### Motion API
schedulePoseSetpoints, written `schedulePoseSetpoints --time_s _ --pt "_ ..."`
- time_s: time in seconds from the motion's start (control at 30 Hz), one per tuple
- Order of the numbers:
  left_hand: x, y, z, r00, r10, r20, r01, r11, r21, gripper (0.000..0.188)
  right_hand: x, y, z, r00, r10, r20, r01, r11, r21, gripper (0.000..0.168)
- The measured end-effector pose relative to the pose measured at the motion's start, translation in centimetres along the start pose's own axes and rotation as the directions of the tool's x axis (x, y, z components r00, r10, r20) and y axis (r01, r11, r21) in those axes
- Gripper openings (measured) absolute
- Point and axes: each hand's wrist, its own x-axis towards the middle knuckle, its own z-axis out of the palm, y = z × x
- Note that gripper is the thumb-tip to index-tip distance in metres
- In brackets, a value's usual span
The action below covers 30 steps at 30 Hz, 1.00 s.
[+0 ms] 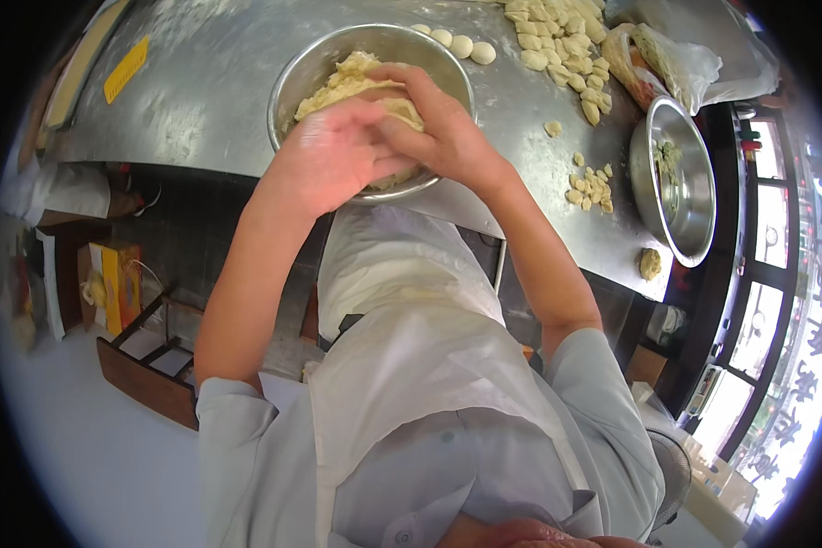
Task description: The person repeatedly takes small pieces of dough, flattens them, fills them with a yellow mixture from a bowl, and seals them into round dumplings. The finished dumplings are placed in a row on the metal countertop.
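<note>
A stainless steel bowl (pixel 279 89) stands near the front edge of the metal worktable, with crumbly pale yellow dough (pixel 339 82) in it. Both my hands meet over its near side. My left hand (pixel 335 154) is blurred, its palm turned towards the right hand. Curved above the dough, my right hand (pixel 445 127) has its thumb and index finger spread apart. Yellow dough shows between them; whether it is held or lies in the bowl behind is unclear. The hands hide part of the bowl's contents.
Round dough balls (pixel 461 46) sit behind the bowl. To the right are piled dough pieces (pixel 555 41), small bits (pixel 591 186), a brownish lump (pixel 650 264), a second steel bowl (pixel 699 192) with green stuff and plastic bags (pixel 699 65). A yellow scraper (pixel 126 70) lies left; a wooden stool (pixel 144 380) stands below.
</note>
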Motion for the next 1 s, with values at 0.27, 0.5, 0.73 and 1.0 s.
schedulePoseSetpoints --time_s 0.27,0.5,0.73,1.0 --pt "0.9 -2.4 -0.9 0.990 0.102 -0.100 -0.109 0.992 -0.068 0.034 -0.6 -1.3 -0.8 0.990 0.138 0.004 -0.138 0.990 0.038 0.077" --pt "2.2 -4.4 3.0 0.968 0.190 -0.162 -0.183 0.982 0.055 0.031 -3.5 -0.2 -1.1 0.975 -0.090 -0.203 0.015 0.940 -0.341 0.063" --pt "4.6 -6.4 2.6 0.987 -0.004 0.162 -0.041 0.961 0.274 0.041 -6.8 1.3 -4.3 0.950 -0.196 -0.243 0.117 0.945 -0.304 0.052" --pt "5.2 -9.9 8.0 0.993 -0.104 0.057 0.075 0.924 0.374 0.044 -13.0 1.1 -4.9 0.871 0.027 -0.490 -0.117 0.981 -0.153 0.031"
